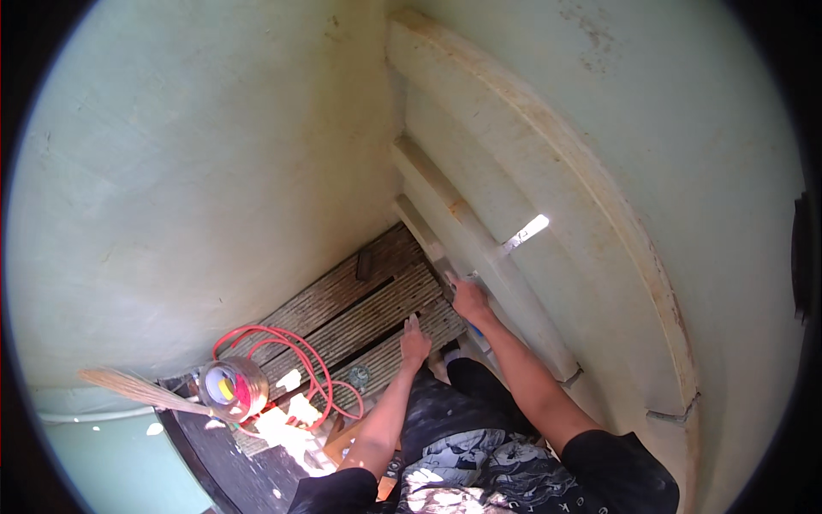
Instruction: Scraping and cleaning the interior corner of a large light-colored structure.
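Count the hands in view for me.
2: the left hand is over the slatted floor; the right hand is farther right, by the ledged wall. Neither is hidden.

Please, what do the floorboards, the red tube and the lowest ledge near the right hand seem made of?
Floorboards: probably wood, weathered and grooved, judging by the streaky brown surface.
Red tube: likely rubber or plastic, smooth, since it curves in loops.
Lowest ledge: perhaps painted plaster or wood; the pale coating hides which.
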`<state>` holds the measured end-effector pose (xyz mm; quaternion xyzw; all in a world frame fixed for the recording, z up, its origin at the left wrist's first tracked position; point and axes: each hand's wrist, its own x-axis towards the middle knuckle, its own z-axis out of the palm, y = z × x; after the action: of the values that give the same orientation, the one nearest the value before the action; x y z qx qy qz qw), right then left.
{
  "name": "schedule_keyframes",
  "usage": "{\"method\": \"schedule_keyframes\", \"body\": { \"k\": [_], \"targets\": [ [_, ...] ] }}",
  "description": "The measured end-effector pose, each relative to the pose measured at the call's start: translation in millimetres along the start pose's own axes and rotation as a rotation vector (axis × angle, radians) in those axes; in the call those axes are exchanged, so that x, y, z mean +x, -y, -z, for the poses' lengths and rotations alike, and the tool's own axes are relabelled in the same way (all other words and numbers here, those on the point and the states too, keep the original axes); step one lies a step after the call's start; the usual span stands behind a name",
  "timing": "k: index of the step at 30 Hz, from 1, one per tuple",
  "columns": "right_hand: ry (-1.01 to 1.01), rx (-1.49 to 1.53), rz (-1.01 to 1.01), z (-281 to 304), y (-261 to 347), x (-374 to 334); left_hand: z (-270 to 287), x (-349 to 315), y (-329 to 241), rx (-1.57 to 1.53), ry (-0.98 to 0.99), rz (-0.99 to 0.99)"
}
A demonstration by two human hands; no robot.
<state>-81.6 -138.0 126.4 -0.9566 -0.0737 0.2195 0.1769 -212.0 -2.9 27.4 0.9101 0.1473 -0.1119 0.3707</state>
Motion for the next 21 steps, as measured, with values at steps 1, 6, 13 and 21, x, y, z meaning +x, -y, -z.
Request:
{"method": "schedule_keyframes", "body": {
  "k": [1,6,13,21],
  "targets": [
    [0.014,-0.006,0.013,1,6,4,0,-5,8,-0.008,-0.026,0.003],
    [0.090,0.009,-0.015,3,19,-9,1,-26,34,-0.090,-0.092,0.037],
    [-0.008,0.013,-0.007,5,17,6,10,-5,10,-0.339,-0.156,0.020],
    [0.051,0.033,0.054,3,-12,11,23,84,-67,-1.319,0.095,0.395]
  ]
}}
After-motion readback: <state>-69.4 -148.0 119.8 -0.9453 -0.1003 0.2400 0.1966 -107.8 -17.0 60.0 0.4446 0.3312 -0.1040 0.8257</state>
